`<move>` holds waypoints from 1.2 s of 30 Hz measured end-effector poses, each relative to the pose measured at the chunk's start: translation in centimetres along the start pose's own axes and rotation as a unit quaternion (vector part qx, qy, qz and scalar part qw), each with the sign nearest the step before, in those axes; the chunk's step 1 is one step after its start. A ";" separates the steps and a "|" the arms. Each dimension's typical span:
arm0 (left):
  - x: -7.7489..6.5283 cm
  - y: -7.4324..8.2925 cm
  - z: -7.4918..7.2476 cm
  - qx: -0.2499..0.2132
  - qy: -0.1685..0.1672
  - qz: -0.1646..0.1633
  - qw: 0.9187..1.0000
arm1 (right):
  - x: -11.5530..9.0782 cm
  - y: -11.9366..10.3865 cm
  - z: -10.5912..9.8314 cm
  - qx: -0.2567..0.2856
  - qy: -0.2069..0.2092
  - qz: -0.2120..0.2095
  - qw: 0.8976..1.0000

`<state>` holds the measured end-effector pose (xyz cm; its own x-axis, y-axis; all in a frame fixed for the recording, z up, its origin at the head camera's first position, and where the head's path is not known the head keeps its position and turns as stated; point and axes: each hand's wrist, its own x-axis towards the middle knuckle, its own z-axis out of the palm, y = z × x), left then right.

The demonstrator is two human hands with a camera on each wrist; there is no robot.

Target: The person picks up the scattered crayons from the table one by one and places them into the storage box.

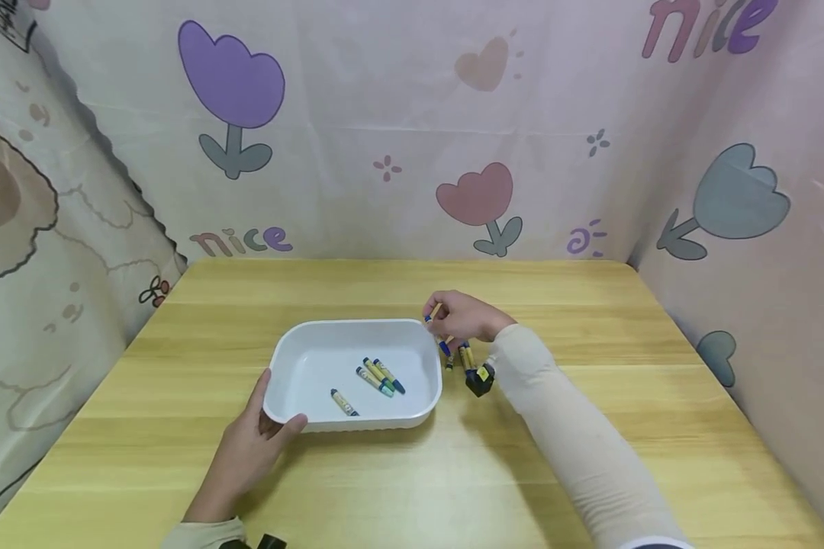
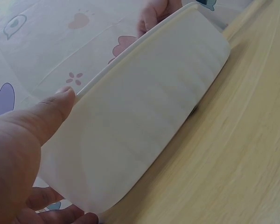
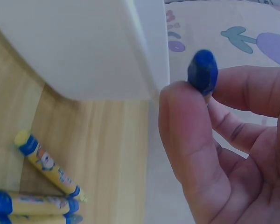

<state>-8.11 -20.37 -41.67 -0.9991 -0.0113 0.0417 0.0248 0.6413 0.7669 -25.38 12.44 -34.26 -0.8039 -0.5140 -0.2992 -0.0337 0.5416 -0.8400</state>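
Note:
A white plastic tub (image 1: pixel 302 381) stands on the table with several crayons (image 1: pixel 374 374) lying inside. My left hand (image 1: pixel 250 442) grips its near left corner. In the left wrist view the thumb (image 2: pixel 60 105) presses on the rim while fingertips curl beneath the corner. Beyond the tub's right rim, my right hand (image 1: pixel 463 316) pinches a blue crayon (image 3: pixel 203 72) between thumb and fingers, its blue tip pointing at the wrist camera. Below that hand, on the tabletop, are yellow-wrapped crayons (image 3: pixel 51 165), partly hidden by it in the head view.
The wooden table (image 1: pixel 398 488) meets a printed curtain (image 1: pixel 357 99) at its back and sides. A black wrist camera (image 1: pixel 479 380) is at my right cuff, close to the loose crayons.

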 end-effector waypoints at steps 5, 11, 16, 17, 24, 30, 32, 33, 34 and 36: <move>0.1 0.1 0.0 0.003 0.002 0.004 1.000 | 0.4 -0.8 0.3 -0.008 -0.007 0.006 1.000; 0.8 0.3 -0.1 -0.002 0.005 0.011 1.000 | 0.9 -1.9 0.4 -0.033 -0.005 -0.002 0.999; 0.7 0.3 -0.1 0.000 0.002 0.004 1.000 | 1.4 -2.5 1.4 -0.024 -0.009 -0.004 1.000; 0.6 0.2 -0.1 0.001 0.001 0.001 1.000 | 1.6 -2.5 1.7 -0.021 -0.014 -0.003 1.000; 0.2 0.1 0.0 0.003 0.005 0.007 1.000 | 2.5 -3.0 3.2 -0.032 -0.021 0.004 0.999; 0.2 0.2 0.0 0.006 0.003 0.005 1.000 | 3.3 -3.6 4.1 -0.047 -0.043 0.008 0.998; 0.2 0.1 0.0 0.006 0.002 0.003 1.000 | 3.6 -3.6 4.4 -0.050 -0.053 0.011 0.997; 0.2 0.1 0.0 0.006 0.001 0.002 1.000 | 3.7 -3.6 4.6 -0.052 -0.058 0.013 0.997; 0.2 0.1 0.0 0.006 0.001 0.002 1.000 | 3.8 -3.7 4.7 -0.055 -0.061 0.014 0.997; 0.2 0.0 0.0 0.007 0.003 0.003 1.000 | 4.0 -3.8 5.1 -0.062 -0.066 0.014 0.996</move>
<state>-8.30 -20.36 -41.62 -0.9987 -0.0122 0.0491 0.0293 0.6515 0.7581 -25.43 4.99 -34.60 -0.7211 -0.5760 -0.3850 -0.0928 0.6310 -0.7702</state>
